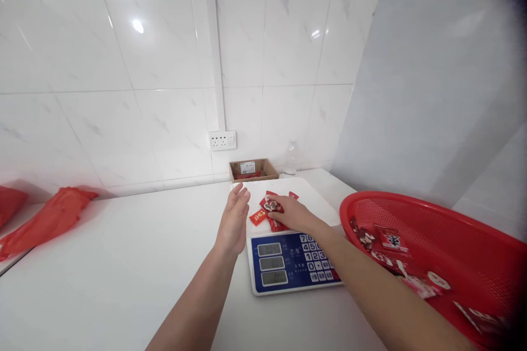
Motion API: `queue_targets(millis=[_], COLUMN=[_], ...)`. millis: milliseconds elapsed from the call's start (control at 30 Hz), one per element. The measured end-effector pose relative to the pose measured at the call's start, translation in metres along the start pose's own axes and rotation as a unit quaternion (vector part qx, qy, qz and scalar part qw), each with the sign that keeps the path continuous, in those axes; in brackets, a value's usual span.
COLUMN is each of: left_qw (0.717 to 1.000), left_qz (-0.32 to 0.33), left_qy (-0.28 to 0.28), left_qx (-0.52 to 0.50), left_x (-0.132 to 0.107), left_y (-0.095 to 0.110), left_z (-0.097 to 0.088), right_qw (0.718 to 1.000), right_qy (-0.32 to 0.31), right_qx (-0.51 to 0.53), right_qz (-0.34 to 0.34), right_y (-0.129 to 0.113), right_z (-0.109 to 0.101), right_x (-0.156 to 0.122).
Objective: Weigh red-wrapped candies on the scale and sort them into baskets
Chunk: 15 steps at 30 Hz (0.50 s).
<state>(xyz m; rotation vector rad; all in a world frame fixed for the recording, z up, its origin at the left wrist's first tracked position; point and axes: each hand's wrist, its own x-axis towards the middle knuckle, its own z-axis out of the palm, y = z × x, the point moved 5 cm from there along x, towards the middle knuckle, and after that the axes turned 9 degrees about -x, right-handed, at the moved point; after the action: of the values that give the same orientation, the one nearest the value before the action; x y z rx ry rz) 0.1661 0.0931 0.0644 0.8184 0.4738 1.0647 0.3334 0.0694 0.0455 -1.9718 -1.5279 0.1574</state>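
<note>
A white electronic scale (313, 197) with a blue keypad panel (293, 263) stands on the white counter. Several small red candy packets (269, 214) lie on its platform. My right hand (292, 214) rests on the pile, fingers curled onto a packet. My left hand (234, 222) hovers at the scale's left edge, fingers stretched out together, holding nothing. A red plastic basket (436, 225) at the right holds more red packets (389, 241).
A small cardboard box (253, 170) sits against the tiled wall behind the scale, below a wall socket (223, 140). A clear bottle (291, 160) stands beside the box. Red plastic bags (45, 219) lie at the far left on the counter (123, 263).
</note>
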Motion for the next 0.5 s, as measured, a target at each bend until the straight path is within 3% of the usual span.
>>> queue_targets(millis=[133,333,500], left_qw=[1.000,0.999,0.995], left_qz=[0.005,0.006,-0.007], left_qy=[-0.010,-0.031,-0.077], left_qx=[0.000,0.013,0.055], left_x=[-0.003,-0.002,-0.001], left_y=[0.004,0.001,-0.007], left_z=[0.002,0.003,0.006], right_qw=[1.000,0.991,0.975], right_qy=[0.008,0.094,0.051], right_qx=[-0.003,0.075,0.216], right_qz=[0.025,0.055,0.015], right_y=[0.005,0.004,-0.022], right_z=[0.001,-0.025,-0.029], right_x=[0.000,0.001,-0.010])
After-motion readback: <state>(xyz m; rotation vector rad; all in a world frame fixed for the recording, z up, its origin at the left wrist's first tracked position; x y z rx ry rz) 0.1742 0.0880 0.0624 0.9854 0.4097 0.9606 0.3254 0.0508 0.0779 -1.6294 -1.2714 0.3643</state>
